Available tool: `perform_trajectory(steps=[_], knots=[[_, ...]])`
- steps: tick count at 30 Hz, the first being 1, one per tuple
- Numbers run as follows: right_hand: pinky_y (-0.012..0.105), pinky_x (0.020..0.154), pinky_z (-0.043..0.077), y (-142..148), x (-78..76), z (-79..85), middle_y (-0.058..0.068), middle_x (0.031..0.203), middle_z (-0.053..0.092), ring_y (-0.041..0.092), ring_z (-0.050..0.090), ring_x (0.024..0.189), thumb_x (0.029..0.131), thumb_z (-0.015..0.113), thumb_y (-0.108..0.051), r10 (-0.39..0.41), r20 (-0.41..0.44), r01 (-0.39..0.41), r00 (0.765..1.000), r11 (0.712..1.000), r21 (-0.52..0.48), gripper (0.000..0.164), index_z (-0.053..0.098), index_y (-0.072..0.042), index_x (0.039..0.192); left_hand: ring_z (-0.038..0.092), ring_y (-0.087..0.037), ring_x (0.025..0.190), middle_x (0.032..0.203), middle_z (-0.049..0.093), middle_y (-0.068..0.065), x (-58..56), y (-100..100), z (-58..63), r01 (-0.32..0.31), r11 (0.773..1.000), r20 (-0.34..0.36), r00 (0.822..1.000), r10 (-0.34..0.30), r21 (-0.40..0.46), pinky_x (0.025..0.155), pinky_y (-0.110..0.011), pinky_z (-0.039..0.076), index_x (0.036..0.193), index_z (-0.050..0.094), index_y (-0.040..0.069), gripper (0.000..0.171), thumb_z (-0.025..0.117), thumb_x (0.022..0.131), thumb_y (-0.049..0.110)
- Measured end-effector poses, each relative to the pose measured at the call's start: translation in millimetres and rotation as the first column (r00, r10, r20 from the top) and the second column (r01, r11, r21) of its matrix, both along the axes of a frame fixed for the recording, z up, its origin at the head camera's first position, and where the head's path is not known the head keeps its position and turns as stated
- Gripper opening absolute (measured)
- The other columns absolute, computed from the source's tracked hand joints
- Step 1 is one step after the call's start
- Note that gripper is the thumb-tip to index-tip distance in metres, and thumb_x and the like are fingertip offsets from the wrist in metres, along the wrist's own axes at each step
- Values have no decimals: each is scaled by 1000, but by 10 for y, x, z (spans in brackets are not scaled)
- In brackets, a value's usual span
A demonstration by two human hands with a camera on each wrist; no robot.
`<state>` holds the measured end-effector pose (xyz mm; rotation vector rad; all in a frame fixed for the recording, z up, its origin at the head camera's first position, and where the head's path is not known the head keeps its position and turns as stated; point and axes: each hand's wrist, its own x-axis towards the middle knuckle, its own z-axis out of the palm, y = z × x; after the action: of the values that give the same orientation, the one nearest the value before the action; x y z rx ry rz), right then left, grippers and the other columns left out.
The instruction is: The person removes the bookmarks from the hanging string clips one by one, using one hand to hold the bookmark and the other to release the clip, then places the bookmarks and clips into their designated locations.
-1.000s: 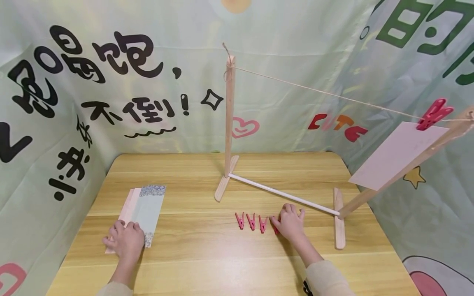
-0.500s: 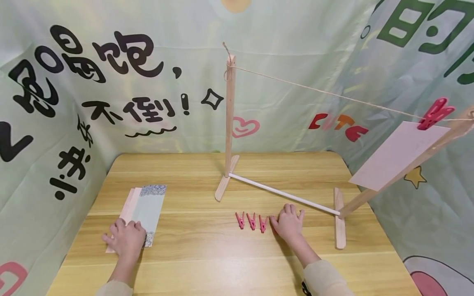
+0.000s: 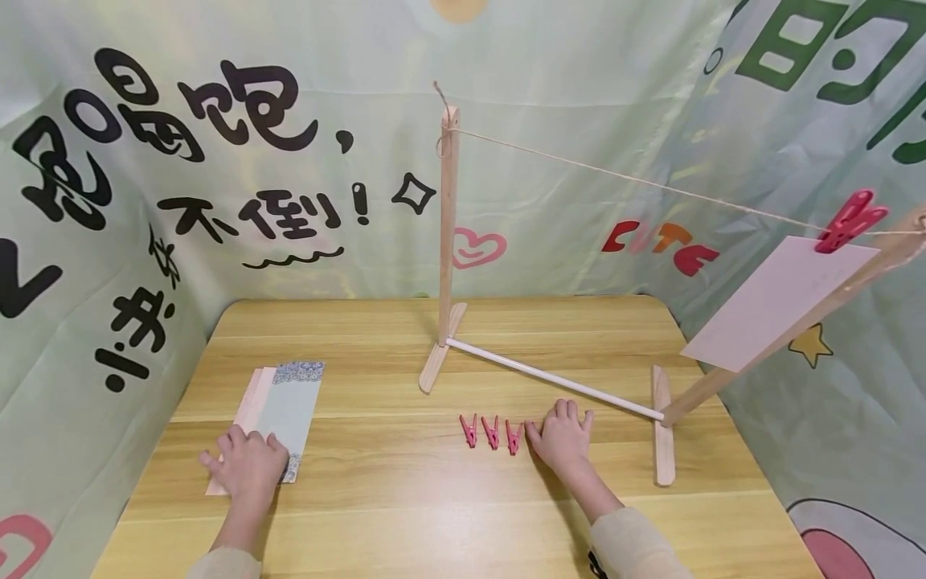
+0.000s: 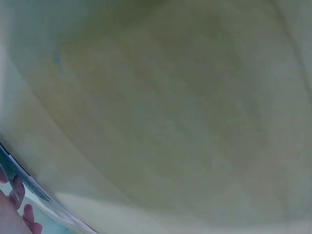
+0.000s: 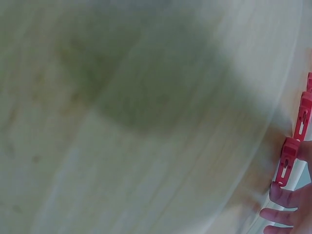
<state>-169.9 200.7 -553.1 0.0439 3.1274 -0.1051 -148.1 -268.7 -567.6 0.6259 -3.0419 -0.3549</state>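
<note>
In the head view my left hand rests on the near part of a small stack of cards, its fingers spread and slightly bent. The top card is pale blue with patterned ends; pink cards show beneath. The left wrist view catches only a few fingers at the card edges. My right hand is at the right end of a row of small clothespins. The right wrist view shows its thumb and a finger at both ends of a red clothespin, pinching it.
A wooden stand with a white crossbar is behind the clothespins. From its string a pink card hangs at the right, held by a large red clothespin. A printed cloth backdrop surrounds the wooden table.
The clothespin at my right hand, partly visible a second ago, is now hidden under the fingers in the head view. My left hand has shifted slightly right over the cards.
</note>
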Motion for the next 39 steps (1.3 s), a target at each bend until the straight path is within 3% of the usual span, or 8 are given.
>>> perform_trajectory(steps=[10,18,24,29,35,39], knots=[[62,100,14,7,14,42,20,118,47,36,34,119,86,49,-53,-3,26,3,1000,1000,3,69,56,12,109,25,-51,109,115,31,-38,-10,-14,31,7,999,4,1000,-7,-37,93,-68,6,103,43,-23,52,37,89,26],[63,99,14,50,34,142,23,121,49,39,36,120,86,50,-52,7,58,-6,998,1000,-21,65,59,8,107,27,-51,108,114,30,-37,21,-17,35,13,999,-36,999,-14,-38,92,-69,7,104,42,-20,49,41,89,27],[64,97,17,111,37,290,20,118,53,39,41,116,84,59,-39,24,-49,-29,999,995,-94,42,61,1,96,26,-51,106,110,31,-35,19,3,35,25,1000,-77,997,-26,-15,91,-69,6,105,40,-16,41,43,89,22],[63,95,18,171,47,494,17,111,56,36,46,110,82,64,-30,65,-164,-92,984,981,-168,26,59,-4,87,27,-52,107,109,33,-34,-19,83,39,46,999,-138,990,-44,12,91,-69,6,108,41,-12,38,43,91,21],[59,90,24,249,57,776,16,108,58,35,51,105,80,68,-26,134,-252,-175,958,973,-149,25,61,-4,91,29,-49,107,112,36,-31,-117,253,92,87,996,-217,973,-79,29,91,-67,8,113,44,-9,40,44,92,25],[59,89,23,292,66,951,15,108,58,35,52,104,80,69,-26,174,-258,-215,950,966,-143,27,61,-5,94,32,-47,108,116,37,-30,-186,405,169,123,991,-248,963,-108,45,91,-65,10,118,44,-7,43,47,92,27]])
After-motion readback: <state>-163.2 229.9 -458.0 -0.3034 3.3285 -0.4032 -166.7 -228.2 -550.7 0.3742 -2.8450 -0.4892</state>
